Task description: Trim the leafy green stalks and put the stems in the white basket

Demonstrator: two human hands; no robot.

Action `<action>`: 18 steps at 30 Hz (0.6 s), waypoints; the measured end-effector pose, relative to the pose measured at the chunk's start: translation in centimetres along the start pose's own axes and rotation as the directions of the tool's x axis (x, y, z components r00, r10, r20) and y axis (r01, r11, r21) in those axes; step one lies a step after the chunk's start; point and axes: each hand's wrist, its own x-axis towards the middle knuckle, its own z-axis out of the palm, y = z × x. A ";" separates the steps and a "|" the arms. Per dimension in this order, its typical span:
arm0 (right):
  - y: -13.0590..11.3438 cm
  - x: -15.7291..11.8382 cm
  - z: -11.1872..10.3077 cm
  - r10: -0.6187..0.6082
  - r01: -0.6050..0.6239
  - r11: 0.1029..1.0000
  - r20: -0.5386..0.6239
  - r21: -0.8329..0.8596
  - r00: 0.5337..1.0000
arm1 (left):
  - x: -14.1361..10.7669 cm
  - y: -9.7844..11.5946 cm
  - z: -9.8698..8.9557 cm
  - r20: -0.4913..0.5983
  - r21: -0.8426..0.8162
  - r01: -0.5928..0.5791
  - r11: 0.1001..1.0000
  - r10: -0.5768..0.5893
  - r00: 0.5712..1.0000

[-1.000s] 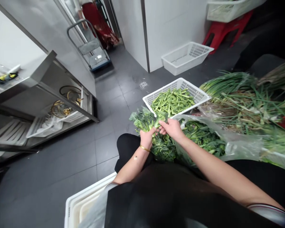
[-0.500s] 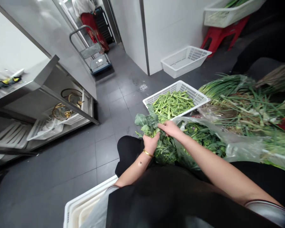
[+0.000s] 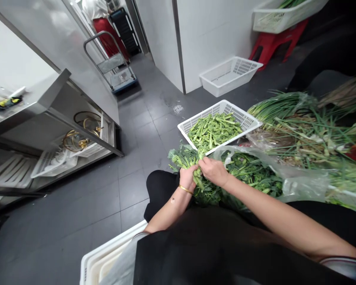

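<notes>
My left hand (image 3: 187,177) is closed around a bunch of leafy green stems (image 3: 182,157), its leaves pointing away from me. Against the same bunch, my right hand (image 3: 213,171) pinches a stem with thumb and fingers. Just beyond my hands is a white perforated basket (image 3: 249,126) holding trimmed green stems (image 3: 216,128). To the right of and below my hands, more leafy greens (image 3: 255,174) lie in an open clear plastic bag (image 3: 302,184). Loose leaves under my wrists are partly hidden by my hands.
Spring onions (image 3: 280,107) are heaped at the right. A second white basket (image 3: 222,79) stands by the wall, near a red stool (image 3: 280,41). A steel shelf (image 3: 86,126) and a trolley (image 3: 121,75) are left; a person (image 3: 105,35) stands behind the trolley. White stacked tubs (image 3: 90,261) sit beside me.
My right hand has turned and closed in on the bunch beside my left hand. The leaves have tipped lower and left, showing more stems. The person beyond the trolley has shifted slightly.
</notes>
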 end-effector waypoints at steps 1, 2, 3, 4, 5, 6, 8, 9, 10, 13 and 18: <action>-0.2 -0.3 -0.2 -0.073 0.073 0.997 0.011 -0.002 0.997 | 0.1 0.2 -0.2 0.008 -0.009 0.052 0.999 -0.052 0.999; -0.4 -0.8 -0.4 -0.136 0.136 0.991 0.020 0.012 0.990 | 0.4 0.5 -0.3 0.007 -0.015 0.086 0.996 -0.086 0.996; -0.8 -1.5 -0.6 -0.192 0.191 0.981 0.025 0.035 0.981 | 0.7 1.0 -0.6 -0.006 -0.018 0.097 0.995 -0.097 0.995; -1.2 -2.4 -0.8 -0.245 0.243 0.968 0.030 0.058 0.969 | 1.0 1.6 -0.8 -0.022 -0.020 0.093 0.995 -0.093 0.995; -1.5 -3.4 -1.0 -0.278 0.274 0.958 0.037 0.089 0.960 | 1.4 2.2 -1.0 -0.026 -0.022 0.084 0.996 -0.084 0.996; -1.7 -4.4 -1.1 -0.289 0.280 0.951 0.057 0.135 0.956 | 1.7 2.9 -1.3 -0.008 -0.021 0.088 0.996 -0.088 0.996; -1.5 -5.9 -1.3 -0.254 0.205 0.938 0.150 0.279 0.956 | 2.1 3.8 -1.9 0.087 -0.006 0.143 0.990 -0.142 0.986; -1.2 -6.2 -1.4 -0.197 0.109 0.926 0.213 0.362 0.957 | 2.0 4.0 -2.1 0.144 0.009 0.183 0.983 -0.183 0.973; -0.7 -6.2 -1.5 -0.113 -0.023 0.894 0.275 0.447 0.955 | 1.9 4.0 -2.3 0.192 0.029 0.225 0.974 -0.226 0.955; 0.9 -4.0 -1.9 0.161 -0.419 0.618 0.415 0.665 0.896 | 1.2 3.4 -2.7 0.283 0.096 0.306 0.947 -0.320 0.904; 1.4 0.5 -1.9 0.286 -0.532 0.178 0.474 0.828 0.833 | 0.1 2.6 -2.3 0.359 0.171 0.254 0.952 -0.300 0.884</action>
